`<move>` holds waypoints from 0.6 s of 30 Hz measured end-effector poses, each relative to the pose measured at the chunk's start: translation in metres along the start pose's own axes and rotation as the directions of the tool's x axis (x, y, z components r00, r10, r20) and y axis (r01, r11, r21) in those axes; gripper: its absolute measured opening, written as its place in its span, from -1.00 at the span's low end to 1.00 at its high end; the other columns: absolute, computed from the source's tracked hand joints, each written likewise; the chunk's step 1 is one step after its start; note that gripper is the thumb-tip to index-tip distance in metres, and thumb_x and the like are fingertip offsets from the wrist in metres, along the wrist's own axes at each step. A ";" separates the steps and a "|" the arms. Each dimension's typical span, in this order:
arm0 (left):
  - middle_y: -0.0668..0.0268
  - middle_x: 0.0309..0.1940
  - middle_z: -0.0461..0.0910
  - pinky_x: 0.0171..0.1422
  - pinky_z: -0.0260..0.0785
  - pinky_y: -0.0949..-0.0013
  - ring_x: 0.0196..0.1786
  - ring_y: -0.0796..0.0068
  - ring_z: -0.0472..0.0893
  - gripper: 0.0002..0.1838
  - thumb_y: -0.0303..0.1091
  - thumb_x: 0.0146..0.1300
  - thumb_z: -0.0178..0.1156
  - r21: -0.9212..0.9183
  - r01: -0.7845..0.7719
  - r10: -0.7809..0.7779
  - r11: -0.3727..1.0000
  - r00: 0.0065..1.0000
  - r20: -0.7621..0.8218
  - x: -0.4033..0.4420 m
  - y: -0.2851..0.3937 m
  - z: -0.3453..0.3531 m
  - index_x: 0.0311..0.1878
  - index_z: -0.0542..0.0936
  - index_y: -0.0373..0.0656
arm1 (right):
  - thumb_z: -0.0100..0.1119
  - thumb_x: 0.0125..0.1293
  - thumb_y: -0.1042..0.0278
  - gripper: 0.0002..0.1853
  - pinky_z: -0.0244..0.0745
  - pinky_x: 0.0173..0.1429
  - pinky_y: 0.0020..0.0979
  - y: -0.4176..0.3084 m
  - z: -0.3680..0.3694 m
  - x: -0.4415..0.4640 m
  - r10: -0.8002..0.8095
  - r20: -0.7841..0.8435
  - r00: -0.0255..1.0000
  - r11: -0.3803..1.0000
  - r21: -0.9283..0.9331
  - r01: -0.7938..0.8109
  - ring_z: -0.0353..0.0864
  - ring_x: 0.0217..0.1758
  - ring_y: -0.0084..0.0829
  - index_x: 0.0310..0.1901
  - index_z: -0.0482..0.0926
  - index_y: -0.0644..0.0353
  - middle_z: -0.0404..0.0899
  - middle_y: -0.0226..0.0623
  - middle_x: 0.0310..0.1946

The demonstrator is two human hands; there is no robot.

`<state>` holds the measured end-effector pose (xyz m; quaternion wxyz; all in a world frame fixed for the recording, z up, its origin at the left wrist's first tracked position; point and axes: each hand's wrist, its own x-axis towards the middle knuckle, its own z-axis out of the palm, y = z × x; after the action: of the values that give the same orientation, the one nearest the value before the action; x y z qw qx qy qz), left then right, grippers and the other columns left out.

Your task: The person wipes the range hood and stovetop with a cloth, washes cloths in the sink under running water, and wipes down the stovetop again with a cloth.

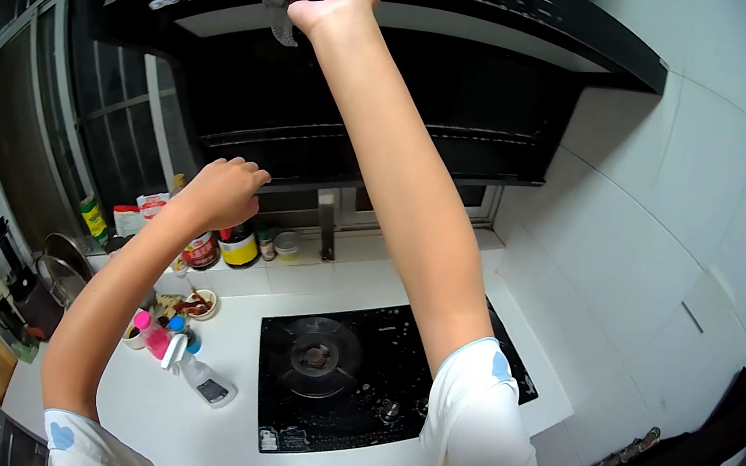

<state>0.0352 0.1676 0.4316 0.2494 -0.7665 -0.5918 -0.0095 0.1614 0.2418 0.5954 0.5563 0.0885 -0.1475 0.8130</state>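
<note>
My right hand (338,8) is raised to the front of the black range hood (399,71). It presses a grey, mesh-like cloth (282,16) against the hood's surface, and part of the cloth hangs out to the left of the palm. Below and to the left, my left hand (225,194) is closed with its fingers curled, close to the hood's lower edge. Its palm faces away, so what it grips, if anything, is hidden. Whitish wet-looking streaks show along the hood's upper front.
A black gas stove (322,371) is set in the white counter (140,411). A clear spray bottle (208,383) stands left of it, near a pink-capped bottle (152,335). Jars (239,249) line the window ledge. Dark cloth (688,459) hangs at right.
</note>
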 end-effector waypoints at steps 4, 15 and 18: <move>0.14 -0.17 0.54 0.09 0.33 0.27 -0.03 0.21 0.49 -0.64 -0.41 0.01 0.07 -0.008 -0.104 0.104 0.994 0.994 -0.041 0.035 0.032 0.006 -0.06 0.51 -0.26 | -0.52 0.29 0.17 -0.47 0.23 0.28 -0.15 -0.054 -0.005 -0.006 -0.083 0.058 0.995 0.997 -0.003 0.083 0.31 0.21 -0.22 0.16 0.31 0.24 0.32 -0.14 0.15; 0.11 -0.09 0.54 0.10 0.35 0.27 0.01 0.19 0.50 -0.62 -0.39 0.04 0.06 -0.105 -0.204 0.210 0.973 0.976 0.056 0.130 0.119 0.010 -0.02 0.50 -0.24 | -0.51 0.30 0.17 -0.47 0.23 0.28 -0.12 -0.231 -0.019 -0.018 -0.345 0.170 0.923 0.936 -0.010 0.352 0.31 0.22 -0.21 0.16 0.32 0.23 0.31 -0.13 0.16; 0.11 -0.07 0.53 0.12 0.34 0.27 0.02 0.20 0.49 -0.62 -0.39 0.05 0.06 -0.104 -0.253 0.256 0.962 0.967 0.015 0.151 0.139 0.014 -0.02 0.50 -0.24 | -0.51 0.31 0.17 -0.48 0.23 0.28 -0.12 -0.273 -0.022 -0.023 -0.402 0.194 0.895 0.912 -0.002 0.410 0.31 0.22 -0.21 0.16 0.32 0.23 0.31 -0.13 0.16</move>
<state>0.2035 0.2853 0.4144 0.2012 -0.8478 -0.4906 0.0035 0.4244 0.3216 0.6067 0.6989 0.1823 -0.1956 0.6634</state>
